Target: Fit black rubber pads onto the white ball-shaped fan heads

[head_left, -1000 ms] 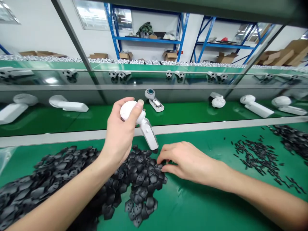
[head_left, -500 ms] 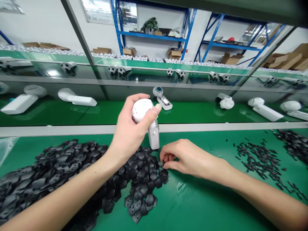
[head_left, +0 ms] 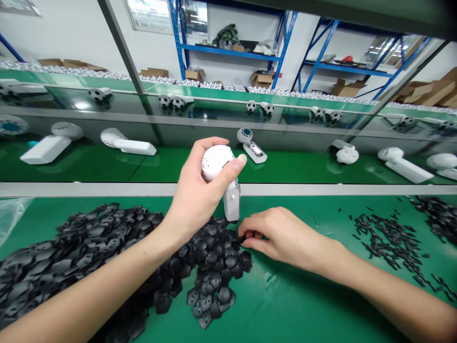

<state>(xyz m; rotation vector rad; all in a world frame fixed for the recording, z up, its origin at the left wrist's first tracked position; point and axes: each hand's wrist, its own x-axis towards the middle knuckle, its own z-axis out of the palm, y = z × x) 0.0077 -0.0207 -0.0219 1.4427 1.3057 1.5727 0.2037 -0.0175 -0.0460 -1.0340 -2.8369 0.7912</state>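
My left hand [head_left: 194, 190] grips a white plastic device by its round head [head_left: 215, 162], with the thumb across the top. The device's white rectangular body [head_left: 232, 201] hangs straight down below the hand, just above the pile of black moulded pieces [head_left: 214, 267]. My right hand [head_left: 282, 233] lies at that pile's right edge. Its thumb and fingers pinch a small black piece [head_left: 243, 239], mostly hidden by the fingertips.
A green mat holds the pile, with loose black strips [head_left: 389, 238] to the right. Behind a grey rail, white devices [head_left: 135, 147] sit on a green belt. Beyond a glass panel stand ball-patterned units, blue shelving and cardboard boxes.
The white body has swung from tilting down-right to hanging nearly vertical. My right fingers have closed around a small black piece at the pile's edge. The whole view has shifted slightly rightward.
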